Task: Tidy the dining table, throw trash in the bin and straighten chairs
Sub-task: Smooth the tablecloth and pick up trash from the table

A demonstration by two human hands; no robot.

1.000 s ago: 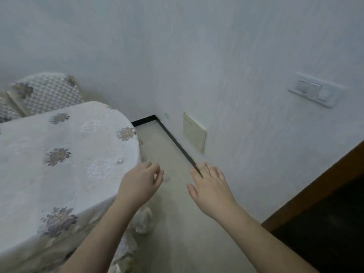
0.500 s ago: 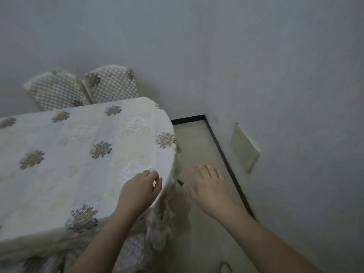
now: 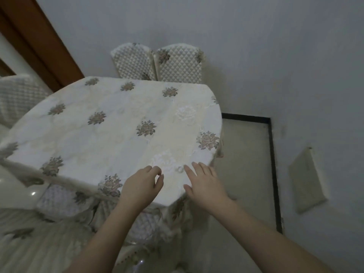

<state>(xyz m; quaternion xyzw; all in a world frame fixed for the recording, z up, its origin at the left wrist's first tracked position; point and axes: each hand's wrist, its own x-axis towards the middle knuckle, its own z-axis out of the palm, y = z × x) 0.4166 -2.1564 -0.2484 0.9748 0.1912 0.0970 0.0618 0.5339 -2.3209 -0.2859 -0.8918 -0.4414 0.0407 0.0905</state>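
Note:
The dining table [image 3: 110, 138] fills the middle of the view, covered by a cream cloth with grey flower patterns; I see no items on its top. Two quilted chair backs [image 3: 157, 64] stand side by side at its far edge against the wall. Another covered chair [image 3: 17, 95] shows at the far left, and one more [image 3: 59, 201] is tucked under the near edge. My left hand [image 3: 140, 187] hovers over the table's near corner with fingers loosely curled, holding nothing. My right hand [image 3: 204, 183] is beside it, fingers spread flat above the same corner.
A grey wall runs behind and to the right of the table, with a pale cover plate [image 3: 305, 180] low on it. A black skirting line [image 3: 273, 166] borders a strip of bare floor between table and wall. A brown door frame [image 3: 39, 40] stands at the upper left.
The view has swung left, bringing the whole table, both far chairs and the door frame into sight. Both hands now sit over the table's near corner instead of beside it.

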